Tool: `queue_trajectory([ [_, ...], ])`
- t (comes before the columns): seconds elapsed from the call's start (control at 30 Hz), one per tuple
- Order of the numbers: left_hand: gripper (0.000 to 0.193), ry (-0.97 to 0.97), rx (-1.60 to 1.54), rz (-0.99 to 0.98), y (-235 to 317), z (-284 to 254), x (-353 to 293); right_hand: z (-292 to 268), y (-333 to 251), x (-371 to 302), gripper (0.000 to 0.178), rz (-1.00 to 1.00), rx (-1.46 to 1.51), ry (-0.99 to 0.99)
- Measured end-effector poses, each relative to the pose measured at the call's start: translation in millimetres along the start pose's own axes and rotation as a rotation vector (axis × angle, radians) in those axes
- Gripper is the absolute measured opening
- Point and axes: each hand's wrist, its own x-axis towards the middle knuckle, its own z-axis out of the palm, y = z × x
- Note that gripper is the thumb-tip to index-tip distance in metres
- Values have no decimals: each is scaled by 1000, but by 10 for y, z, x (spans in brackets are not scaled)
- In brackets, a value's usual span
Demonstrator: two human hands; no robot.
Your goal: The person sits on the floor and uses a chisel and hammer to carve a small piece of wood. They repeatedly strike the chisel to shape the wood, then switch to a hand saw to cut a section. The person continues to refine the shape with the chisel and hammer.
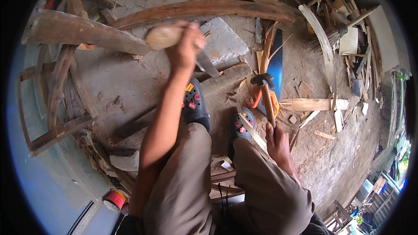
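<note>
My left hand (186,45), smeared by motion, is closed round a wooden-handled blade. Its thick pale handle (163,37) juts out to the left. The grey blade (207,64) slants down to the right, its end at a wooden beam (228,75) on the ground; whether they touch I cannot tell. Lower right, my right hand (278,141) grips a claw hammer (266,98) by its wooden handle, head pointing away from me. Beyond the hammer lies a handsaw (275,63) with a blue blade and an orange handle. A pale wood strip (254,135) crosses my right shoe.
A grey concrete slab (224,41) lies beyond the beam. A long curved timber (204,12) spans the far side. Wooden frames (61,91) stand left; a stick broom (328,37) and scrap wood are at right. Chips litter the dirt floor round my dark clogs (194,104).
</note>
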Motion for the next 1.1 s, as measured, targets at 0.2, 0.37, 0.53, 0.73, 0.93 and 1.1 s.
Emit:
queue_trajectory([
  [0.2,21,-769,215,19,209,262,-147,228,128,104,36,9,-32,-86],
  [0.37,21,-496,76,27,158,135,-139,277,31,141,39,27,76,-91],
  [0.53,21,-241,117,71,56,154,-285,-59,-376,168,42,-30,592,-63],
  [0.73,12,-449,420,278,-6,413,-427,-954,-1165,-45,52,-490,212,-63],
  [0.93,13,-491,449,531,-133,607,-465,-1569,-1513,-316,46,-611,50,-114],
  [1.1,8,-504,622,762,-145,671,-457,-1505,-1490,-349,32,-442,-176,-173],
])
